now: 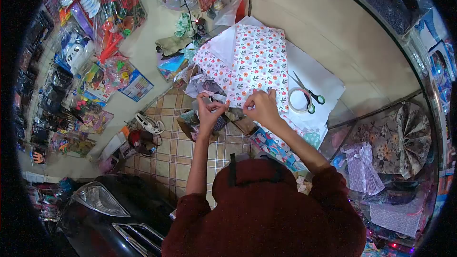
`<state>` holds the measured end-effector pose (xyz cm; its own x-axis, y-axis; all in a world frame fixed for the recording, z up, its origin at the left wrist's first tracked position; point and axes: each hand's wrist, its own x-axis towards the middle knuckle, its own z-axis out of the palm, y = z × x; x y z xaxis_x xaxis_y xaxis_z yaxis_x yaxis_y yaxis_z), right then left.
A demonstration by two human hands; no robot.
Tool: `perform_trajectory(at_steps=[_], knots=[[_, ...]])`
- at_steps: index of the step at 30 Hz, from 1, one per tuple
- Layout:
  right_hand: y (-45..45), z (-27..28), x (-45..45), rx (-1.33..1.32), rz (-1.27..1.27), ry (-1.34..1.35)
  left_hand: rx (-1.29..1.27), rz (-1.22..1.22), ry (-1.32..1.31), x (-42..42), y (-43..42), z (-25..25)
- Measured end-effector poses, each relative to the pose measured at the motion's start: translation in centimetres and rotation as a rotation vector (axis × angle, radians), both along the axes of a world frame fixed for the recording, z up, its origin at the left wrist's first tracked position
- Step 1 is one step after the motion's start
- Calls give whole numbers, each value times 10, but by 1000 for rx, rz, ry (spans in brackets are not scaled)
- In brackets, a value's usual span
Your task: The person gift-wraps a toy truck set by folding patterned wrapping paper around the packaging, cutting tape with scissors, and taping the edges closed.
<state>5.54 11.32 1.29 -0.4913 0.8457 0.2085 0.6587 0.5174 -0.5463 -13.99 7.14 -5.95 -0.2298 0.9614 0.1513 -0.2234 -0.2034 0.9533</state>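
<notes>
Floral wrapping paper (259, 59) lies across white sheets, with a folded flap at its left side. My left hand (209, 112) is at the paper's lower left edge, fingers pinched together; what they hold is too small to name. Close to the lower edge of the paper, my right hand (262, 104) is closed with its fingertips together, and anything between them is hidden. A roll of tape (299, 100) lies flat to the right of my right hand. Scissors (309, 93) with dark green handles overlap the roll, blades pointing up and left.
A glass-edged case (390, 157) holding folded cloth stands at the right. Packaged goods (109, 76) hang along the left wall. Below left is a black motorbike (114, 214). A small fan-like device (150, 124) rests near the tiled floor (176, 133).
</notes>
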Motion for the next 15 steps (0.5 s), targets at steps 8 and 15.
perform_trajectory(at_steps=[8, 15], knots=[[3, 2, 7, -89, 41, 21, -102, -96, -32, -7, 3, -7], [3, 1, 5, -74, 10, -9, -74, -20, -89, 0, -4, -11]])
